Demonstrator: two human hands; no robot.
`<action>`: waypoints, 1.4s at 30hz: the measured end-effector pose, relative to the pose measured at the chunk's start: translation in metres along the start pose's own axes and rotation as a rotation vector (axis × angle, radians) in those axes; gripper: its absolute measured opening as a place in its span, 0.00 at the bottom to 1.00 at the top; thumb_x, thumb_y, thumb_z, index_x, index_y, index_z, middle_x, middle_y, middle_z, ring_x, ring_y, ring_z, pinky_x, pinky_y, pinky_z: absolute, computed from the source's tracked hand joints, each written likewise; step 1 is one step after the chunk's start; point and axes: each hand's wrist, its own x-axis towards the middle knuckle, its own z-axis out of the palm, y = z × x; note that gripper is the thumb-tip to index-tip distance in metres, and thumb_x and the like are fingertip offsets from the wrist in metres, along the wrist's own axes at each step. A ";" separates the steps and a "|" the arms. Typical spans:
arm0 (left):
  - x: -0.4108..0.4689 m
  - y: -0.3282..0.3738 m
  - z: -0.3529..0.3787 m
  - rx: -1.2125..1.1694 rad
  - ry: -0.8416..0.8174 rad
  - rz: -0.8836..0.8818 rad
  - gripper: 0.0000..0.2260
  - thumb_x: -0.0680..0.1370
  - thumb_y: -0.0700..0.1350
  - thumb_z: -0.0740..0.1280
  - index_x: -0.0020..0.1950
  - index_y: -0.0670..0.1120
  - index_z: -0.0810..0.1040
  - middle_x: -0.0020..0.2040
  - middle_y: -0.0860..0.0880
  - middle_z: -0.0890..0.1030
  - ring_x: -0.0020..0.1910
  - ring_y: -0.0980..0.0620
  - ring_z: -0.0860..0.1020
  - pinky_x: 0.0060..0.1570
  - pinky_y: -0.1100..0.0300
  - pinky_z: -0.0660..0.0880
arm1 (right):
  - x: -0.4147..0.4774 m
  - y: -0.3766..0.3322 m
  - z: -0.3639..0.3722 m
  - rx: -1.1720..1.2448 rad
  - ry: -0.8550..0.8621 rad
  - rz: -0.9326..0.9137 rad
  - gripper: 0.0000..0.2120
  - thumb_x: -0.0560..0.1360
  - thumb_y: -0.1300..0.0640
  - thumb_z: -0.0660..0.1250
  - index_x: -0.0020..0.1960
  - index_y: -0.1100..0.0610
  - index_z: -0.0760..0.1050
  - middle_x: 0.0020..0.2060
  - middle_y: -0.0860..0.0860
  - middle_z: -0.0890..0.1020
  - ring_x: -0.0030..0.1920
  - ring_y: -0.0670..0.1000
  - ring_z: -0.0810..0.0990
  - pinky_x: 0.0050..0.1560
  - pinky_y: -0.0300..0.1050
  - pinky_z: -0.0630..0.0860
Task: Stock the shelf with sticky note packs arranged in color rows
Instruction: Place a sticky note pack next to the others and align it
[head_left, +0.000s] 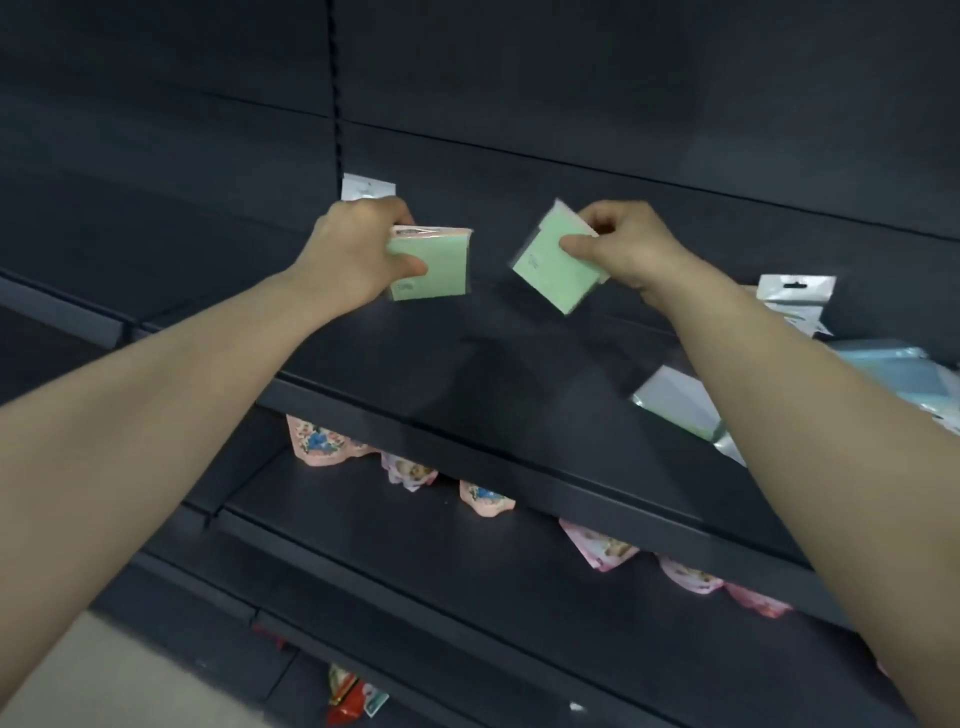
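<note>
Both grips (358, 254) outstretched, around green packs (434, 270)

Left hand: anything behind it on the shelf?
A white hang tab sticks up behind the left hand, near the back panel. The hand and its green sticky note pack cover whatever is below the tab, so its colour can't be told.

The shelf (519, 374) looks like painted metal, dark and matt, its smooth face taking only a dull sheen. The left green pack (436, 270) and the right green pack (550, 265) are pale matt paper inside thin clear plastic wrap that glints faintly. The loose packs (675, 400) at the far right sit in glossier clear plastic with white hang tabs (795, 291). The pink pouches (322, 441) on the lower shelf (415, 519) look like shiny printed film
</note>
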 end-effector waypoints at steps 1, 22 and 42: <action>0.006 -0.007 0.000 -0.017 0.009 -0.009 0.14 0.72 0.47 0.73 0.55 0.46 0.78 0.51 0.46 0.80 0.51 0.45 0.77 0.50 0.52 0.74 | 0.009 -0.003 0.006 -0.052 -0.053 -0.021 0.04 0.76 0.52 0.67 0.49 0.49 0.77 0.47 0.48 0.82 0.48 0.49 0.81 0.40 0.45 0.79; 0.122 -0.210 -0.018 0.022 -0.133 0.076 0.10 0.79 0.43 0.64 0.60 0.46 0.73 0.48 0.45 0.80 0.43 0.46 0.75 0.42 0.57 0.69 | 0.144 -0.059 0.185 -0.130 -0.038 0.030 0.11 0.76 0.61 0.66 0.51 0.45 0.78 0.54 0.51 0.80 0.44 0.54 0.84 0.43 0.55 0.83; 0.186 -0.250 0.005 -0.156 -0.201 0.234 0.09 0.77 0.44 0.68 0.56 0.48 0.76 0.47 0.51 0.80 0.45 0.50 0.77 0.47 0.55 0.74 | 0.171 -0.040 0.226 -0.429 0.143 -0.057 0.10 0.75 0.57 0.68 0.54 0.49 0.81 0.47 0.47 0.82 0.53 0.53 0.78 0.54 0.45 0.73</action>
